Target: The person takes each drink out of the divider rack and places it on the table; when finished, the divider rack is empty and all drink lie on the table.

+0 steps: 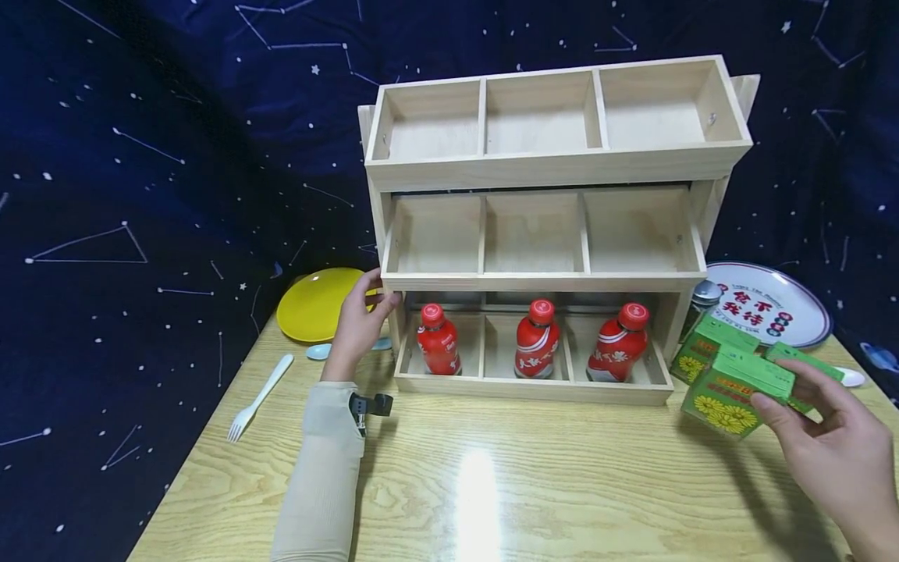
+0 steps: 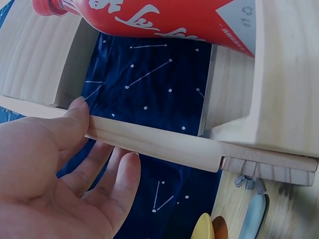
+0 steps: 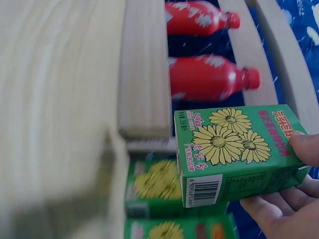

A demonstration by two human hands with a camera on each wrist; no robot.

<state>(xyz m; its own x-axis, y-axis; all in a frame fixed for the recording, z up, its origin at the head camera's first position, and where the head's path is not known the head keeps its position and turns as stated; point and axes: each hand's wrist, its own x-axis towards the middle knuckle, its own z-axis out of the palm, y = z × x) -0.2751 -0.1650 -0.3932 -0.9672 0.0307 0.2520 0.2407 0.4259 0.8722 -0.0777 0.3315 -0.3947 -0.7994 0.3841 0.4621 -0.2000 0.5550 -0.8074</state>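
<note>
My left hand [image 1: 360,324] grips the left upright of a three-tier wooden rack [image 1: 544,282]; in the left wrist view its thumb [image 2: 77,117] lies on one side of the strip and its fingers on the other. My right hand [image 1: 839,441] holds a green drink carton [image 1: 737,394] with yellow flowers, tilted, between thumb and fingers, to the right of the rack. In the right wrist view the carton [image 3: 229,149] shows its barcode. Beside it are two more green cartons, one [image 1: 709,343] at the rack's right side, the other [image 1: 808,367] partly hidden behind my hand.
Three red bottles [image 1: 537,343] stand in the bottom tier, one per compartment. Left of the rack lie a yellow plate [image 1: 309,308], a blue spoon [image 1: 319,352] and a white fork [image 1: 261,396]. A white plate [image 1: 801,312], a silver-lidded jar [image 1: 706,293] and a white spoon [image 1: 852,378] are at right.
</note>
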